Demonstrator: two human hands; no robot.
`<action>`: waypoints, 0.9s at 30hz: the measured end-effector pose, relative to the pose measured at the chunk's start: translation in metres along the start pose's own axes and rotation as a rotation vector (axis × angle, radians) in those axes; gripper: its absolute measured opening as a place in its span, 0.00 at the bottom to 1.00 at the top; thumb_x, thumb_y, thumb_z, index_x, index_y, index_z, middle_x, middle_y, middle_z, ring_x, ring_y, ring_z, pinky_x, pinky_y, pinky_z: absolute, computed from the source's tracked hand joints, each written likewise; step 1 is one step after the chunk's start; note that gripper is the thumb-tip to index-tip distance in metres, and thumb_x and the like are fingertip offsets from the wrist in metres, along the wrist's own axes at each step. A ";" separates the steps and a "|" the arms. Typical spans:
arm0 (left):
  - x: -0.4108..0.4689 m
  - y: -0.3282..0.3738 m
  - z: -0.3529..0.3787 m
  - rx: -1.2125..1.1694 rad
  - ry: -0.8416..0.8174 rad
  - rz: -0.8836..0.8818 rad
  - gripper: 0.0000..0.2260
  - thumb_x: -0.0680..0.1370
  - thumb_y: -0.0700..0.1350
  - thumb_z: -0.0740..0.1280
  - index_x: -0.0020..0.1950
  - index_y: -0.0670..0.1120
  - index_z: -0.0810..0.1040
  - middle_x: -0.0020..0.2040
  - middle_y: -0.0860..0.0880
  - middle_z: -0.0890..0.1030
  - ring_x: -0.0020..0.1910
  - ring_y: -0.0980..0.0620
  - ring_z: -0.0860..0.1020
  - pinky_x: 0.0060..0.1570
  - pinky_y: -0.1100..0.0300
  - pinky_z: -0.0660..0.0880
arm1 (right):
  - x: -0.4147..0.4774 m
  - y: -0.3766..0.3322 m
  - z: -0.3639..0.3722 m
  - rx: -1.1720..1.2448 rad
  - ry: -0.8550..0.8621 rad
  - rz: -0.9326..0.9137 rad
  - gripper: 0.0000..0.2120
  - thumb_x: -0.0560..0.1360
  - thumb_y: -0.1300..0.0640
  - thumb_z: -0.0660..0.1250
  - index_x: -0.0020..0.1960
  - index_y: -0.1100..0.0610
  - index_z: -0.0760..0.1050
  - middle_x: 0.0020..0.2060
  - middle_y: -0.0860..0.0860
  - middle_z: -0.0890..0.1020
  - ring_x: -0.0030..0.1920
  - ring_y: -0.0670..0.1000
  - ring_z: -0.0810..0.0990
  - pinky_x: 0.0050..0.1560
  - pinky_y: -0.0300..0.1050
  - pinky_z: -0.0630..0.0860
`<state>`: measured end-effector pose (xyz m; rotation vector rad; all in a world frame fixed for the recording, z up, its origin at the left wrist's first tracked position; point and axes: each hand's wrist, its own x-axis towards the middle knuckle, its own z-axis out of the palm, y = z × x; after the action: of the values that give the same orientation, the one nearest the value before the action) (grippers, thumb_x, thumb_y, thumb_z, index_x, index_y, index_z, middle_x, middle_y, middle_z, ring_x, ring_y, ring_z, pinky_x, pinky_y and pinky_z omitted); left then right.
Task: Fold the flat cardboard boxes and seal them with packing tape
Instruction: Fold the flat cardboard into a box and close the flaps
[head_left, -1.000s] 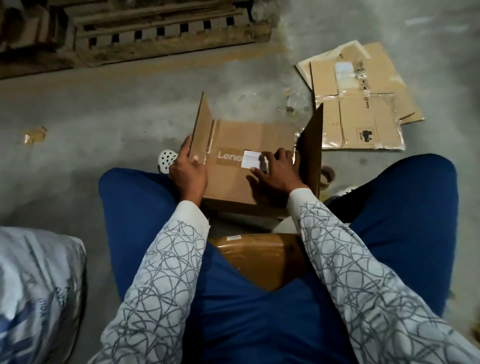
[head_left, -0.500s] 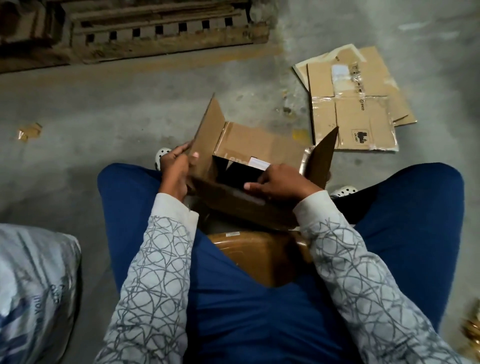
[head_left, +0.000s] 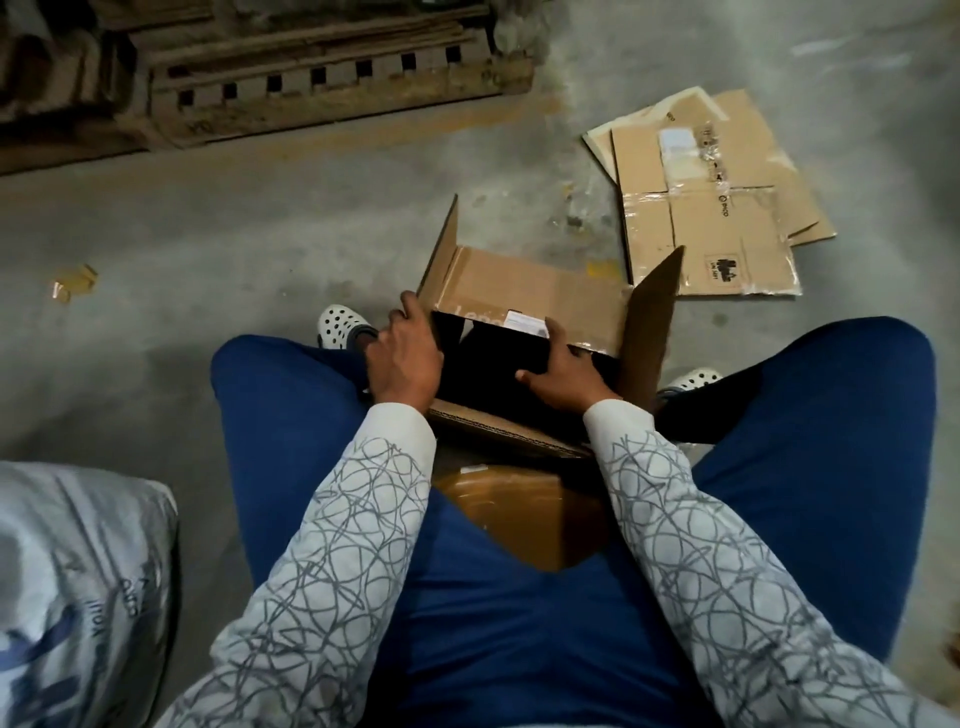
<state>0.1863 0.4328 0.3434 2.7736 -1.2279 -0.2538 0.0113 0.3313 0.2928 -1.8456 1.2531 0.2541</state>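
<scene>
Half-opened cardboard box (head_left: 535, 291), left hand (head_left: 405, 358) gripping its left flap (head_left: 441, 254), right hand (head_left: 566, 374) holding its far wall, flattened boxes (head_left: 711, 228) beyond its right side

We saw a brown cardboard box (head_left: 524, 291) at the centre of the frame, half opened, its dark inside showing, both side flaps standing up, a white label on its far panel. Flattened boxes (head_left: 711, 208), crossed with clear tape, lay stacked at upper right.
</scene>
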 end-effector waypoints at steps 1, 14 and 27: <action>-0.002 -0.001 0.001 -0.014 0.005 0.016 0.23 0.76 0.42 0.70 0.66 0.42 0.64 0.55 0.38 0.79 0.51 0.37 0.81 0.45 0.46 0.76 | -0.001 -0.001 -0.004 0.047 0.044 -0.019 0.42 0.78 0.48 0.68 0.81 0.48 0.44 0.79 0.58 0.58 0.80 0.63 0.48 0.77 0.62 0.56; -0.007 0.006 0.003 -0.135 0.024 0.067 0.30 0.76 0.37 0.69 0.75 0.48 0.62 0.57 0.41 0.79 0.54 0.39 0.80 0.49 0.47 0.77 | 0.085 0.016 -0.126 -0.249 0.274 -0.293 0.29 0.73 0.67 0.71 0.72 0.58 0.69 0.81 0.58 0.44 0.80 0.62 0.46 0.78 0.58 0.56; 0.005 0.003 0.008 -0.163 0.063 -0.241 0.19 0.80 0.42 0.63 0.71 0.48 0.67 0.64 0.41 0.77 0.59 0.34 0.77 0.53 0.41 0.73 | 0.146 -0.010 -0.182 -0.541 0.674 -0.105 0.32 0.76 0.37 0.63 0.69 0.60 0.68 0.64 0.64 0.73 0.67 0.64 0.70 0.66 0.70 0.61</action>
<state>0.1860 0.4266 0.3359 2.7602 -0.8189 -0.2687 0.0370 0.1015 0.3226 -2.5865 1.6338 -0.1215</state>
